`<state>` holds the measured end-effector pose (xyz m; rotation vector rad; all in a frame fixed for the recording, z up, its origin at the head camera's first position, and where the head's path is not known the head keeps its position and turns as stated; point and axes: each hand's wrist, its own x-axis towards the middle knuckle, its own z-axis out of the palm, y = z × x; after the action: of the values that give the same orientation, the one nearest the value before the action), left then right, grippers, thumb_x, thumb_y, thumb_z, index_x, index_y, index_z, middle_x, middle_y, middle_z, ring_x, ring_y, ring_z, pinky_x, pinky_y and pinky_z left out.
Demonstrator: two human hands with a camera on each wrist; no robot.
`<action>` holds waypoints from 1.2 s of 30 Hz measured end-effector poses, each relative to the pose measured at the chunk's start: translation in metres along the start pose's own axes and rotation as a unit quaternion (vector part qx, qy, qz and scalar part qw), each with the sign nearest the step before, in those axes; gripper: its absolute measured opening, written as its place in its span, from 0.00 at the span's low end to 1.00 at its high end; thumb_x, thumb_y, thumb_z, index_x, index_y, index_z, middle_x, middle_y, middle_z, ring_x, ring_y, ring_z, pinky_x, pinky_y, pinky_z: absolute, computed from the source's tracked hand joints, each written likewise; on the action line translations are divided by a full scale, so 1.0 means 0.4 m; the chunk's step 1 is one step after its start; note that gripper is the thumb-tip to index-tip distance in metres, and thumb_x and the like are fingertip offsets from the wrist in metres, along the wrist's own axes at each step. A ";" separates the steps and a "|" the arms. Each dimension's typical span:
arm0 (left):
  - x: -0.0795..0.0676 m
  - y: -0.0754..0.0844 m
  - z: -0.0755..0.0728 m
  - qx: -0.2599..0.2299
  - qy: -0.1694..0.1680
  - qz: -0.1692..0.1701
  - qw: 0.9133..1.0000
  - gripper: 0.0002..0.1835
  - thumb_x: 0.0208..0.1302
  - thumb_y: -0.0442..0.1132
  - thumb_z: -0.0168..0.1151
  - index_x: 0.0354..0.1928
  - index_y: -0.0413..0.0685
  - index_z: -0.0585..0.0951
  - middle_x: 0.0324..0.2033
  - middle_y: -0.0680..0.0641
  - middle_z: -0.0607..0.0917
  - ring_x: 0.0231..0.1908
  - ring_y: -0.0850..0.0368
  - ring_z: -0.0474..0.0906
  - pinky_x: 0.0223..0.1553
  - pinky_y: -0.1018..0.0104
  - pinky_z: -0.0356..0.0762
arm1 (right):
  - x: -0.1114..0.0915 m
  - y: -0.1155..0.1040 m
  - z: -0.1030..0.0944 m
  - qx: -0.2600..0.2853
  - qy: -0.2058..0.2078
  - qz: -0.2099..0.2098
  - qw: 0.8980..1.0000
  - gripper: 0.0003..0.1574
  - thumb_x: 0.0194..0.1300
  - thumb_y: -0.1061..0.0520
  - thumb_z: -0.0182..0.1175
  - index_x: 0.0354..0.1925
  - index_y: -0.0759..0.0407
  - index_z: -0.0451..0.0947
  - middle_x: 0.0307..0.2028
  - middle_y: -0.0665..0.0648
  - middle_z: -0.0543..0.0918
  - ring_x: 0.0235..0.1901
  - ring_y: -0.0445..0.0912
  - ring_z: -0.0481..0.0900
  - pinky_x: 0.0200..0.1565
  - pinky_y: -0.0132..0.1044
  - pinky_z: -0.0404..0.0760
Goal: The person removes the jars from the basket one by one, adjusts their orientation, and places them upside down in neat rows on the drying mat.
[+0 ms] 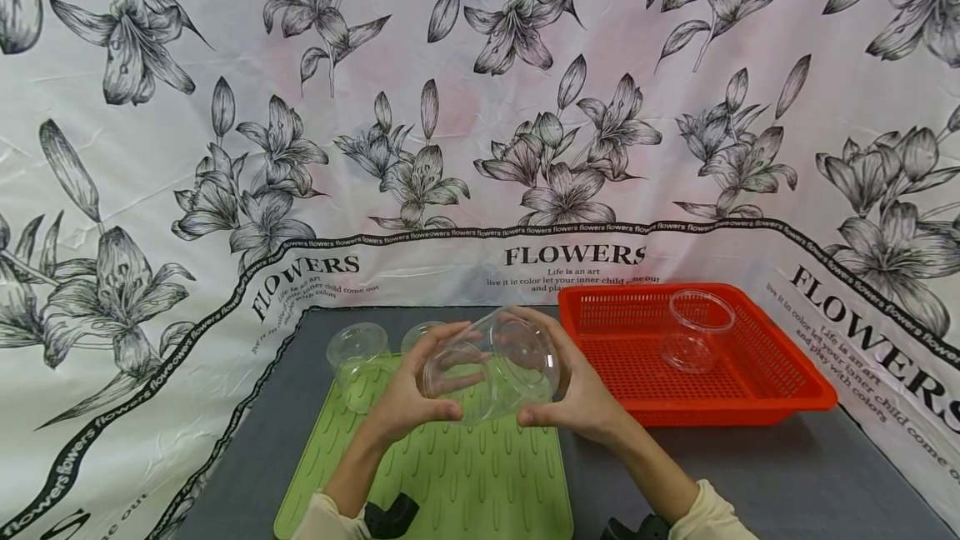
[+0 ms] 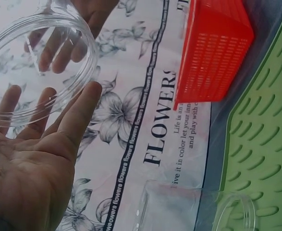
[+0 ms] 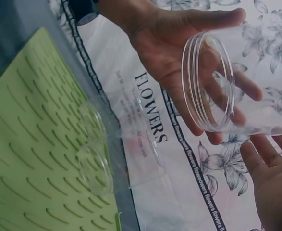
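A clear plastic jar (image 1: 491, 369) is held sideways in the air above the green mat (image 1: 480, 473). My left hand (image 1: 408, 394) grips the end with the threaded rim, thumb in front and fingers behind. At the other end my right hand (image 1: 581, 394) holds the jar, its thumb low and fingers on the far side. Through the clear wall, fingers show in the right wrist view. Another clear jar (image 1: 358, 352) stands at the mat's back left corner. One more clear jar (image 1: 420, 330) is partly hidden behind my left hand.
On the right sits a red perforated basket (image 1: 697, 415) with one clear jar (image 1: 688, 352) inside. The grey tabletop (image 1: 247, 457) surrounds the mat. A white flowered cloth (image 1: 450, 132) hangs behind and along the sides.
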<state>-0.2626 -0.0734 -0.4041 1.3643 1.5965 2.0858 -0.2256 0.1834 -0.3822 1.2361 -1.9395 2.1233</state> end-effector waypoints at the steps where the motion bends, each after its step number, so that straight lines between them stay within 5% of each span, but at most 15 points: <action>1: -0.001 -0.002 0.000 -0.003 -0.001 -0.001 1.000 0.52 0.58 0.46 0.77 0.78 0.43 0.57 0.74 0.49 0.66 0.69 0.54 0.73 0.67 0.52 0.76 | 0.000 0.000 0.000 0.000 0.001 0.001 1.000 0.66 0.54 0.56 0.79 0.80 0.55 0.49 0.78 0.58 0.59 0.73 0.47 0.69 0.63 0.43 0.80; 12: -0.009 -0.010 -0.006 0.018 0.006 -0.027 0.999 0.51 0.60 0.47 0.76 0.79 0.44 0.56 0.79 0.47 0.59 0.72 0.49 0.68 0.69 0.49 0.73 | -0.001 0.001 0.001 -0.009 0.021 0.026 0.999 0.65 0.52 0.60 0.78 0.79 0.53 0.52 0.74 0.60 0.64 0.69 0.48 0.74 0.61 0.46 0.82; 17: -0.017 -0.012 -0.014 0.048 0.014 -0.021 0.999 0.51 0.62 0.47 0.74 0.79 0.42 0.54 0.79 0.41 0.56 0.75 0.55 0.64 0.71 0.50 0.71 | 0.001 0.010 -0.003 -0.012 0.026 0.027 0.999 0.64 0.52 0.63 0.77 0.79 0.55 0.52 0.72 0.59 0.67 0.67 0.48 0.75 0.59 0.45 0.83; 23: -0.041 -0.014 -0.038 0.095 0.036 0.010 0.995 0.44 0.72 0.47 0.64 0.79 0.38 0.52 0.76 0.42 0.63 0.73 0.51 0.68 0.71 0.54 0.72 | -0.001 0.024 -0.019 -0.034 0.043 0.031 0.998 0.62 0.52 0.67 0.76 0.78 0.56 0.54 0.71 0.57 0.71 0.67 0.48 0.75 0.62 0.41 0.81; 28: -0.062 -0.007 -0.062 0.142 0.071 0.048 0.986 0.35 0.79 0.43 0.54 0.75 0.28 0.55 0.74 0.44 0.67 0.72 0.43 0.68 0.69 0.52 0.74 | -0.006 0.037 -0.035 -0.072 0.080 0.061 0.992 0.60 0.53 0.66 0.77 0.76 0.52 0.57 0.69 0.57 0.72 0.62 0.50 0.78 0.55 0.41 0.85; 36: -0.087 0.002 -0.095 0.173 0.136 0.119 0.968 0.26 0.79 0.34 0.46 0.67 0.16 0.58 0.69 0.43 0.73 0.68 0.50 0.73 0.66 0.54 0.77 | -0.001 0.060 -0.051 -0.154 0.159 0.151 0.963 0.61 0.51 0.58 0.80 0.76 0.42 0.58 0.68 0.62 0.69 0.59 0.60 0.78 0.52 0.43 0.84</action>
<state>-0.2710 -0.1206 -0.4225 1.4917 2.0841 2.2930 -0.2479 0.1952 -0.4010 0.5377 -2.2967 1.8789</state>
